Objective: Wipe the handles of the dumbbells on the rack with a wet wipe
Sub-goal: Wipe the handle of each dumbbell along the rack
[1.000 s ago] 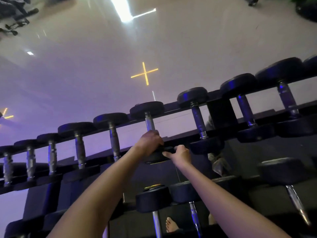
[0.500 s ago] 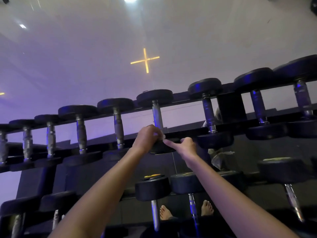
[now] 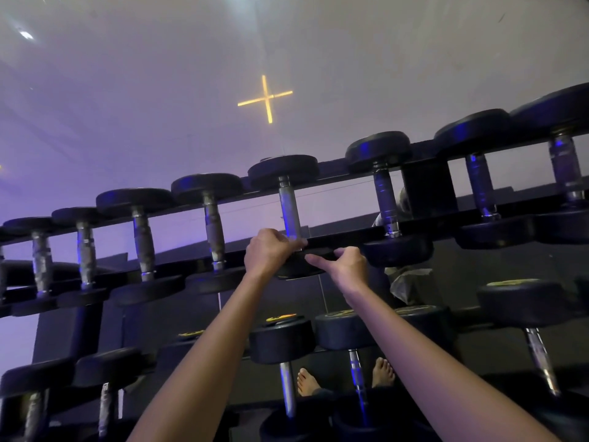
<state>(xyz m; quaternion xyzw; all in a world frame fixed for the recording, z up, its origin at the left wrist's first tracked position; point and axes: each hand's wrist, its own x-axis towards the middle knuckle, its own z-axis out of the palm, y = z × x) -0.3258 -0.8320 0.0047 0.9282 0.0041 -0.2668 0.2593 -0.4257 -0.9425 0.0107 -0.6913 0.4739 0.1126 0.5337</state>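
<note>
On the black rack's [image 3: 350, 232] top tier, neighbouring dumbbells [image 3: 213, 224] with knurled grips crowd both sides of the middle dumbbell [image 3: 283, 169]. The left hand [image 3: 271, 253] curls round the lower end of its steel handle [image 3: 288, 208]. The right hand [image 3: 349, 267] pinches its round rubber near head [image 3: 298, 269]. I cannot make out the wet wipe. Lower-tier dumbbells [image 3: 280, 341] carry yellow labels, unreadable. Bare feet [image 3: 307, 382] show below.

A yellow cross [image 3: 267, 98] glows on the pale surface [image 3: 382, 59]; a crumpled bag [image 3: 411, 287] lies apart.
</note>
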